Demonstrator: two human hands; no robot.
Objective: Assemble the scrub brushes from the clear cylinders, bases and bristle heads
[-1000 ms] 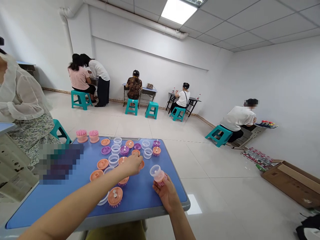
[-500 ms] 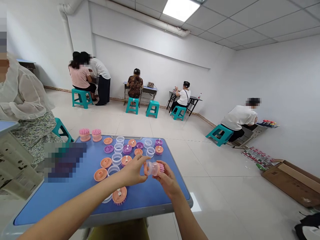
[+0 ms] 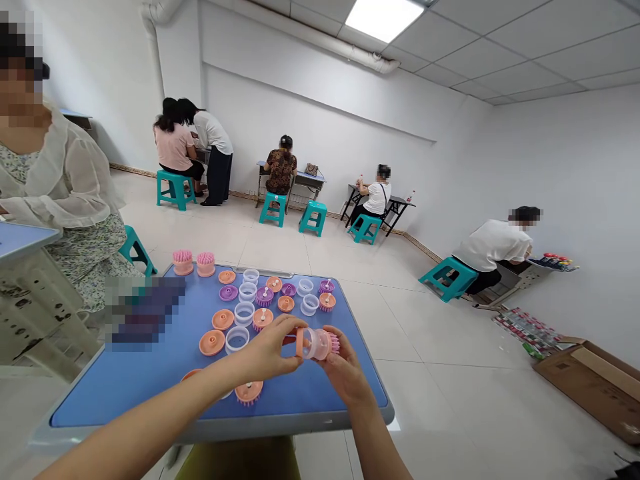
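Above the blue table (image 3: 150, 393), my left hand (image 3: 277, 347) pinches an orange cap (image 3: 300, 343) at the left end of a clear ring (image 3: 316, 344). My right hand (image 3: 347, 370) is closed around the other end, a pink-bristled brush head (image 3: 333, 344). Cap, ring and brush head lie in one line, sideways; whether the cap is fastened cannot be seen. Left of my hands are several clear rings (image 3: 237, 340), orange caps (image 3: 212, 343) and a purple cap (image 3: 229, 293). An orange brush head (image 3: 249, 392) lies bristles down near the front, partly below my left forearm.
Two pink brushes (image 3: 205, 265) stand at the table's back left corner. A person (image 3: 75, 180) in a white top is close on the left. Other people sit or stand along the walls, with green stools (image 3: 313, 217). A cardboard box (image 3: 590, 387) is at the right.
The view has shifted, so the table and people appear slightly displaced. Both hands still hold the parts; the orange cap now sits closer against the clear ring.
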